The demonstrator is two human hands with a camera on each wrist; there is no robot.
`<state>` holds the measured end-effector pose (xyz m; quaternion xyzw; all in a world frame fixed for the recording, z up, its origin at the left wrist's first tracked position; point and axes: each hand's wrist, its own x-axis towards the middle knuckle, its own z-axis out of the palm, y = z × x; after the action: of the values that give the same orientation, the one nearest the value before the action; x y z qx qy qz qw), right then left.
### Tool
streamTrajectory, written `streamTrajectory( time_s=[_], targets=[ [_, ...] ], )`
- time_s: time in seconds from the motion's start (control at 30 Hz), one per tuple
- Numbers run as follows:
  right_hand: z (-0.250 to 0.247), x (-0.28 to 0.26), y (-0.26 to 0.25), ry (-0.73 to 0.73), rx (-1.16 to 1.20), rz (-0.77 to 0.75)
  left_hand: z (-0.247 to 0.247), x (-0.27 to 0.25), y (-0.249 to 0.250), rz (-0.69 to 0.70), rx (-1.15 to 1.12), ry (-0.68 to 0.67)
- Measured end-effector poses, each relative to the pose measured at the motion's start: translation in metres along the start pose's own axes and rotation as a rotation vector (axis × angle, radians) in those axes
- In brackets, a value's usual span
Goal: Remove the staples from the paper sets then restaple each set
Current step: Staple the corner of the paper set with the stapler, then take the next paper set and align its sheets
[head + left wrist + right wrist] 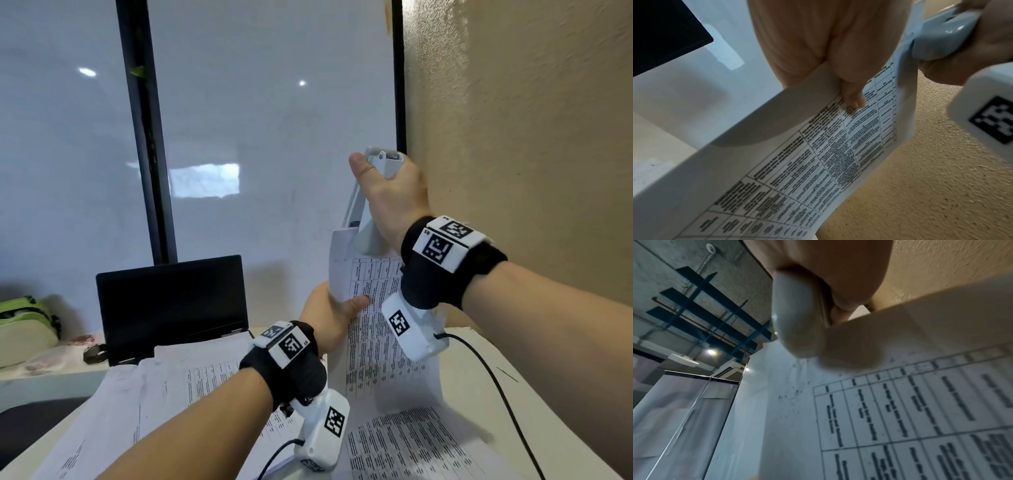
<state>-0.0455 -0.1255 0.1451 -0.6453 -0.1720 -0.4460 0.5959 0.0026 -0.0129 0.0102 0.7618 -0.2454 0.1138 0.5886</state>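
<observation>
Stapling a lifted paper set (370,298) above the desk (479,359).
Gripped upright in left hand (329,318), thumb across print; clamped at top corner by stapler (366,219), squeezed in right hand (394,195).

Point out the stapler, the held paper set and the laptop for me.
stapler (366,226): head view, on its pale body.
held paper set (368,342): head view, printed page.
laptop (171,305): head view, dark screen.

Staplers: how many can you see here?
1. The stapler is gripped in the right hand, held up at the top corner of the paper set the left hand holds. Others may be hidden under the loose sheets.
</observation>
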Motion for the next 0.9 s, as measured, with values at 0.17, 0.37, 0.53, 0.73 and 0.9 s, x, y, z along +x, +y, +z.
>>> streamTrajectory(
  time_s=[0.17, 0.37, 0.53, 0.73, 0.9],
  targets=[
    [0.006, 0.000, 0.001, 0.056, 0.010, -0.071, 0.004, 0.000, 0.000, 0.041, 0.045, -0.036],
    [0.006, 0.002, 0.003, 0.069, -0.003, -0.141, 0.008, 0.001, -0.004, 0.031, 0.022, -0.030],
    [-0.004, 0.001, 0.006, 0.032, -0.011, -0.115, 0.000, 0.007, -0.010, -0.040, -0.077, 0.070],
    [-0.027, -0.001, 0.024, 0.097, -0.060, -0.003, -0.050, 0.004, -0.028, -0.221, -0.103, 0.328],
    [-0.039, -0.030, 0.065, -0.100, -0.284, 0.122, -0.119, -0.004, -0.047, -0.386, 0.202, 0.422]
  ],
)
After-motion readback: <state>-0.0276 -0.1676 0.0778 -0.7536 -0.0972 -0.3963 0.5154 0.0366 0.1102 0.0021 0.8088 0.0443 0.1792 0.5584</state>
